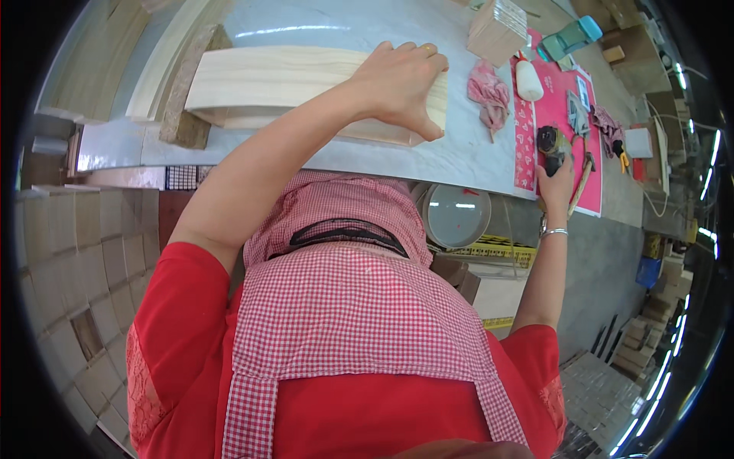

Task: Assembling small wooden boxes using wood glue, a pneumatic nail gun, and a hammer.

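Note:
A long, pale wooden piece [267,76], shaped like a shallow box, lies across the grey worktop [321,161]. My left hand [401,86] spans its right end, fingers over the far edge and thumb near the front edge, gripping it. Over at the right, my right hand [556,182] is closed round a dark hand tool [549,141] with a round black end, on the red mat [589,183]. My fingers partly cover the tool, and its exact kind does not show. A rough brown wooden block [187,99] stands against the piece's left end.
Between my hands lie a pink rag [489,93] and a white squeeze bottle [527,79]. Beyond are a wooden block stack [497,32] and a teal bottle [569,40]. A hammer [582,182] lies beside the tool. Boards [84,61] lie at the far left.

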The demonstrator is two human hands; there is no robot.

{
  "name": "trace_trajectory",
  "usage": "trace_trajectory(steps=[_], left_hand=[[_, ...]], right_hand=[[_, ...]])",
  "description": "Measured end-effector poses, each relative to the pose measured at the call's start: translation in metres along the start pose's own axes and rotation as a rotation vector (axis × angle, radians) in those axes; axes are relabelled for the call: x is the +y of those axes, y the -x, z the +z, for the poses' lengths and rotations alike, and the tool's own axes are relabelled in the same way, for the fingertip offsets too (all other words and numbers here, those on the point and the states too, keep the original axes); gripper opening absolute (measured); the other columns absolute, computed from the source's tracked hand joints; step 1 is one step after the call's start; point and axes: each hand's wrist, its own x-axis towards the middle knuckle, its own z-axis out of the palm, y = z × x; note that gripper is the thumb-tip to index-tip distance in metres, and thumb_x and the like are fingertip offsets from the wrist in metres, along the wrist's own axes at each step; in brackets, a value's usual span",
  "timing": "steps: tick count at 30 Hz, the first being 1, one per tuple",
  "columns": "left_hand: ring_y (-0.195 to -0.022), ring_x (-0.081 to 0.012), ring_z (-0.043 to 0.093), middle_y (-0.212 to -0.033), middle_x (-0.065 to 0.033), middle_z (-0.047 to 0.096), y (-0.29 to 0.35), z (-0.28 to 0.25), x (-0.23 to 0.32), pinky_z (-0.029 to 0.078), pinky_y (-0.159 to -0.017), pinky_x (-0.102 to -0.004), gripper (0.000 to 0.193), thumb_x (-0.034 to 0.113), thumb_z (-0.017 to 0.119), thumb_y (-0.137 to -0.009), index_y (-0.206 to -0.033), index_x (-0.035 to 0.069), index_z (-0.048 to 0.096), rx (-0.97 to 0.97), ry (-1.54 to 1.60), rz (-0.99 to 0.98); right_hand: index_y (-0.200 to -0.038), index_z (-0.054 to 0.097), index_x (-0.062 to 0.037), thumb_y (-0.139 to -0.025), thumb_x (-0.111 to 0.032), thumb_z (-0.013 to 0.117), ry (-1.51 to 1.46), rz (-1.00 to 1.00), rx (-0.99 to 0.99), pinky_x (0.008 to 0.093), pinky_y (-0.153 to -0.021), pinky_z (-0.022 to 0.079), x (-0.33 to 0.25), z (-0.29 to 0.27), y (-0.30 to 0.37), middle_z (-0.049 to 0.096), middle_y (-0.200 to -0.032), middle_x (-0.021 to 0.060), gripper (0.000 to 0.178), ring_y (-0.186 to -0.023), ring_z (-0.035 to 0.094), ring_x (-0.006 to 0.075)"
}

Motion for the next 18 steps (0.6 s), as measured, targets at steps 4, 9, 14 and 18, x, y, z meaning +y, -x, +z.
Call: trace_trajectory(steps=[4,9,14,18], left_hand=[[-0.111,-0.0306,0.057,-0.116,-0.0139,0.061,0.000,0.003,0.000,0.043,-0.090,-0.0424,0.084,0.047,0.079,-0.056,-0.123,0.000,0.058,0.021,-0.008,0.018],[-0.113,-0.0305,0.057,-0.119,-0.0148,0.061,-0.005,0.003,0.002,0.043,-0.091,-0.0427,0.087,0.048,0.080,-0.057,-0.125,-0.001,0.057,-0.014,-0.037,0.029],[-0.115,-0.0306,0.056,-0.121,-0.0161,0.061,0.000,0.006,-0.005,0.043,-0.093,-0.0426,0.093,0.050,0.084,-0.056,-0.127,-0.002,0.056,-0.013,-0.089,0.065],[-0.116,-0.0306,0.055,-0.120,-0.0161,0.062,0.001,0.002,0.000,0.042,-0.094,-0.0428,0.094,0.051,0.086,-0.055,-0.127,-0.002,0.057,-0.029,-0.103,0.065]], right_hand=[[-0.118,0.060,0.0074,-0.077,-0.038,0.079,-0.058,0.018,-0.047,0.0465,-0.093,0.050,0.016,0.004,-0.009,0.066,-0.111,0.0295,0.065,-0.104,0.064,0.0440],[-0.111,0.061,0.0097,-0.078,-0.025,0.077,-0.085,0.192,-0.329,0.0425,-0.078,0.054,0.020,-0.019,-0.037,0.069,-0.091,0.0227,0.051,-0.087,0.069,0.0367],[-0.085,0.064,0.0029,-0.083,-0.019,0.075,-0.423,0.111,-0.461,0.0287,-0.048,0.045,-0.050,-0.098,-0.023,0.059,-0.060,0.0039,0.024,-0.050,0.057,0.0120],[-0.081,0.061,-0.0002,-0.084,-0.013,0.074,-0.509,-0.063,-0.474,0.0269,-0.048,0.044,-0.097,-0.149,0.001,0.058,-0.063,0.0021,0.018,-0.053,0.057,0.0090]])
